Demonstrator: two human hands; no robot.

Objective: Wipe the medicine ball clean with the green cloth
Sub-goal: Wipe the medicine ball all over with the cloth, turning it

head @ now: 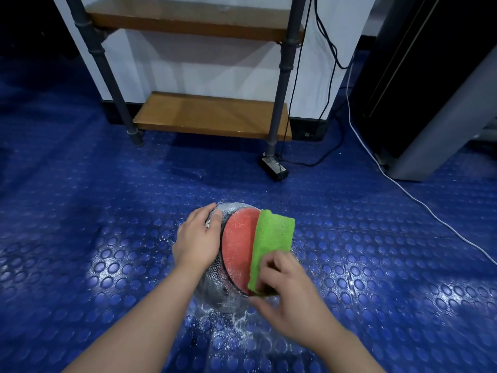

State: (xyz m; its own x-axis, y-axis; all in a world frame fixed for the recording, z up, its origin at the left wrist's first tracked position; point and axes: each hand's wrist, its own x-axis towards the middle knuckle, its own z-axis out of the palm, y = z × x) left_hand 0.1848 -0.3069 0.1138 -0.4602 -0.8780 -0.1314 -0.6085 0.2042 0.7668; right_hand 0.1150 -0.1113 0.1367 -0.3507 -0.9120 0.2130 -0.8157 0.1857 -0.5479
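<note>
Medicine ball (pixel 236 249): on the floor (pixel 107 238), my left grip (pixel 197 238) flat-palmed on its left side. My right grip (pixel 290 297) pinches the green cloth (pixel 273 238) by its near end; its long axis runs away from me over the ball.

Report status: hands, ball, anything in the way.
Left hand rests on medicine ball. Right hand pinches green cloth, draped on ball's red panel. White specks on floor around ball; nothing blocking.

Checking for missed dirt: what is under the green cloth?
The medicine ball: the green cloth drapes over the right of its red panel, its near end pinched by the right hand. The covered surface is hidden.
</note>
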